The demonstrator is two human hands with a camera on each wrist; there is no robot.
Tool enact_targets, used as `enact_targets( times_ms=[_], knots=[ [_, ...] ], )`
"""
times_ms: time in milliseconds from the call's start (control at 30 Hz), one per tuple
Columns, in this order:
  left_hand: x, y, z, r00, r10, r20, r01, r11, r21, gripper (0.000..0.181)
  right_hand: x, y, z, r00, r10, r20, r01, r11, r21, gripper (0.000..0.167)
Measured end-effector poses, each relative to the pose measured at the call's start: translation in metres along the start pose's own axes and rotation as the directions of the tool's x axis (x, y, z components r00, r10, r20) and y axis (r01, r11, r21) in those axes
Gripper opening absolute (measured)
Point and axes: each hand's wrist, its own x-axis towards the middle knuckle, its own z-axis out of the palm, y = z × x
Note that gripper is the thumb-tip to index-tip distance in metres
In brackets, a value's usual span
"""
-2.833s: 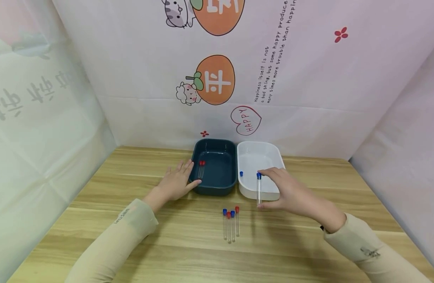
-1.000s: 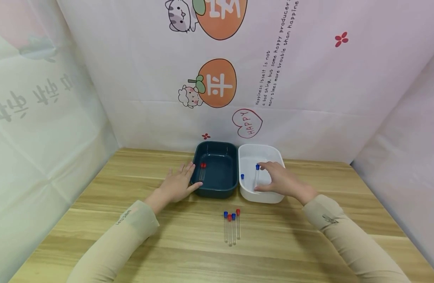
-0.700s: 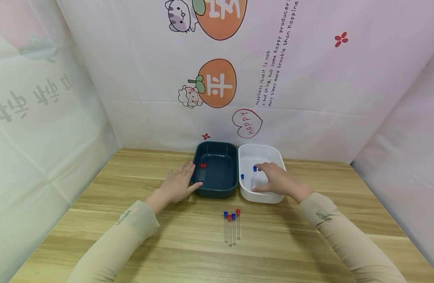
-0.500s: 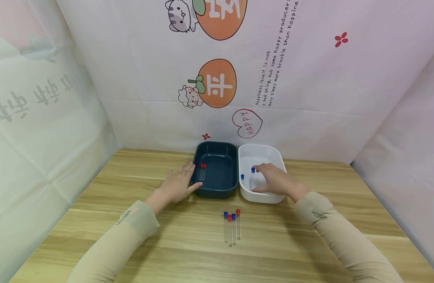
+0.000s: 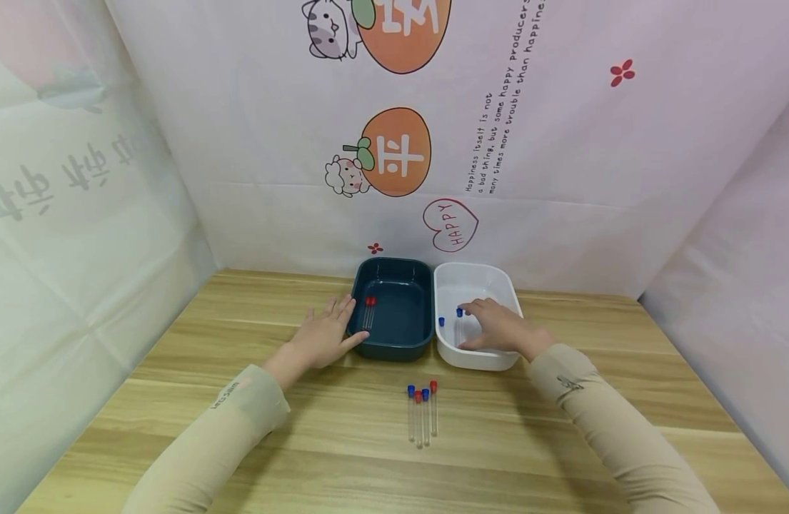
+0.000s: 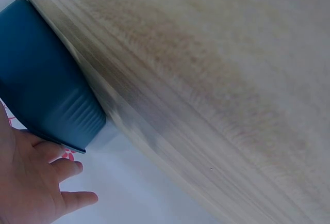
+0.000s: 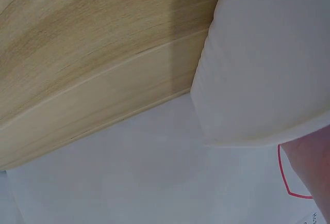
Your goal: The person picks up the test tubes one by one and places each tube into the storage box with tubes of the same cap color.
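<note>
Side by side near the middle of the back edge of a wood-grain desk (image 5: 343, 464) sit two rounded rectangular trays, a dark teal one (image 5: 400, 314) on the left and a white one (image 5: 478, 360) on the right. A person in pale beige sleeves reaches to both.

The right hand (image 5: 502, 328) comes over the white tray's right side, gripping a clear tube with a blue cap (image 5: 459, 328) lengthwise: a finger at the cap, the thumb at the lower end. That tube is low inside the white tray. Just left of it, by the tray's left wall, is a second blue cap (image 5: 442, 322), its tube too faint to make out.

The left hand (image 5: 320, 337), fingers spread and grasping nothing, rests against the teal tray's left rim, thumb by its near left corner. Inside, close to that hand, two red-capped clear tubes (image 5: 369, 314) lie together.

Between the trays and the desk's near edge, well apart from both hands, four clear tubes (image 5: 426, 421) lie in a row, capped blue, red, blue, red from left to right, caps towards the trays.
</note>
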Motion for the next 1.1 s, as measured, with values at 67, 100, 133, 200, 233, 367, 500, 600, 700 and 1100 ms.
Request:
enact_targets(
  times_ms=[67,100,133,200,233,367,500,600,700,1100],
  knots=[
    [0.000,0.000,0.000,1.000,0.001,-0.003,-0.001,1.000,-0.003,0.084,0.002,0.000,0.001,1.000,0.004,0.008,-0.004,1.000,-0.005,0.082],
    [0.000,0.000,-0.001,1.000,0.001,-0.003,-0.001,1.000,-0.005,0.083,0.003,0.000,0.001,1.000,0.007,0.012,-0.007,1.000,-0.006,0.081],
    [0.000,0.000,-0.001,1.000,0.001,-0.002,-0.001,1.000,-0.006,0.083,0.004,0.000,0.002,1.000,0.009,0.016,-0.009,1.000,-0.009,0.081],
    [-0.001,0.001,-0.002,1.000,-0.001,-0.001,0.001,1.000,-0.006,0.083,0.006,0.000,0.003,1.000,0.007,0.022,-0.007,1.000,-0.019,0.080],
    [-0.001,0.001,-0.002,1.000,-0.002,0.001,0.002,1.000,-0.004,0.083,0.007,0.000,0.003,1.000,0.004,0.023,-0.003,1.000,-0.025,0.080],
    [-0.001,0.001,-0.003,1.000,-0.004,0.007,0.004,1.000,0.005,0.084,0.011,0.000,0.005,0.999,-0.012,0.029,0.014,0.999,-0.048,0.078],
    [0.000,0.001,-0.002,1.000,0.000,0.007,0.000,1.000,0.016,0.084,0.013,-0.001,0.006,0.999,-0.020,0.041,0.022,0.998,-0.051,0.077],
    [0.000,0.001,-0.001,1.000,0.003,0.006,-0.003,1.000,0.021,0.084,0.015,-0.001,0.007,0.998,-0.015,0.055,0.018,0.998,-0.053,0.075],
    [0.000,0.001,-0.001,1.000,0.002,0.005,-0.002,1.000,0.022,0.084,0.017,0.001,0.009,0.998,-0.007,0.068,0.011,0.998,-0.060,0.074],
    [0.001,0.000,0.000,1.000,-0.001,0.008,0.001,1.000,0.018,0.085,0.021,0.002,0.012,0.995,-0.020,0.095,0.027,0.997,-0.073,0.072]
  ],
)
